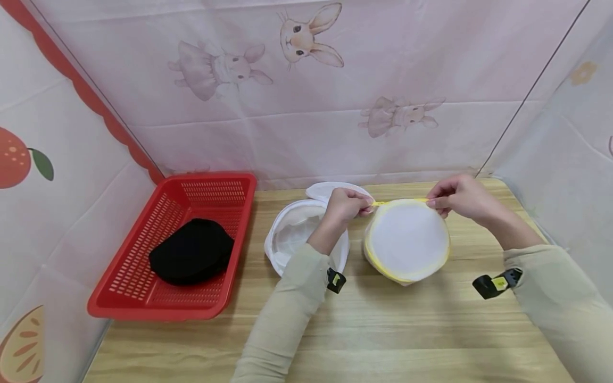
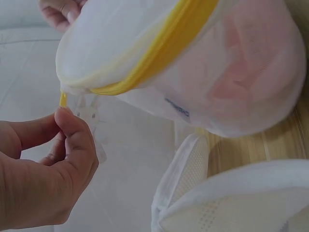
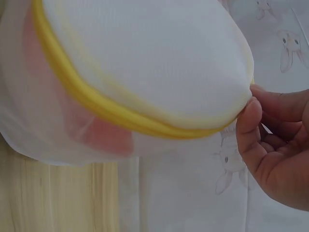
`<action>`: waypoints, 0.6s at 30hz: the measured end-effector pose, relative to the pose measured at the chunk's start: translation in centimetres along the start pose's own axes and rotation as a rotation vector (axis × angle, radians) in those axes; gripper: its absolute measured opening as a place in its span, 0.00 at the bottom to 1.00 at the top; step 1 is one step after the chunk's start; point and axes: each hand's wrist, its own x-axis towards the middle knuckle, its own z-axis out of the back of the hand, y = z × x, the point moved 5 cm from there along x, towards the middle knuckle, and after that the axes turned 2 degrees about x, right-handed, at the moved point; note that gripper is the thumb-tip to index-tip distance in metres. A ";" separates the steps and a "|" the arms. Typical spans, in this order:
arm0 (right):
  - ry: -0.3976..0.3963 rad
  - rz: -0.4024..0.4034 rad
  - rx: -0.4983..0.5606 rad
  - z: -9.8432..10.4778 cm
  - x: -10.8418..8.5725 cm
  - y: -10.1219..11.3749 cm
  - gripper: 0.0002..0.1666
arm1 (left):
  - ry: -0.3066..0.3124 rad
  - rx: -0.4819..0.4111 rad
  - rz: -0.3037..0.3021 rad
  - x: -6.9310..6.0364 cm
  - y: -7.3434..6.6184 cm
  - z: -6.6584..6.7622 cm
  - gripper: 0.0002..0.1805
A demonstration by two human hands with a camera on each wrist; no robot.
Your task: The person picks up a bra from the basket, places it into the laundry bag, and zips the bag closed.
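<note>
A round white mesh laundry bag (image 1: 409,239) with a yellow zipper (image 2: 159,53) stands on the table, its flat lid facing up. Something pink shows through its side wall in both wrist views. At the bag's far left, my left hand (image 1: 346,206) pinches the yellow zipper pull (image 2: 63,99) between thumb and forefinger. My right hand (image 1: 462,198) pinches the zippered rim at the far right, thumb against the edge. Beside the left forearm lies a second white mesh bag (image 1: 275,242), its lid (image 1: 335,189) folded back and its inside showing.
On the left stands a red plastic basket (image 1: 246,229) with a black item (image 1: 191,252) in it; the item's kind is unclear. The wooden table (image 1: 407,340) meets a printed cloth backdrop (image 1: 287,133) behind and at both sides.
</note>
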 end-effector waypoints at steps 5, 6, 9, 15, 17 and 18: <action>-0.006 0.009 0.020 0.3 -0.2 -0.6 0.09 | -0.001 0.002 0.019 0.2 0.2 0.2 0.04; -0.007 0.010 0.018 0.3 -0.2 -0.7 0.09 | -0.003 0.000 0.020 0.2 0.3 0.2 0.03; -0.015 0.013 0.023 0.3 -0.2 -0.8 0.10 | -0.009 -0.011 0.015 0.2 0.3 0.1 0.02; -0.020 0.051 0.051 0.2 -0.6 -0.9 0.09 | -0.020 -0.087 -0.014 0.2 0.0 -0.1 0.02; -0.036 0.068 0.070 0.3 -0.7 -1.0 0.09 | -0.009 -0.101 -0.020 0.2 -0.1 -0.2 0.01; -0.045 0.075 0.080 0.3 -0.7 -1.2 0.09 | -0.003 -0.100 -0.022 0.2 -0.1 -0.3 0.03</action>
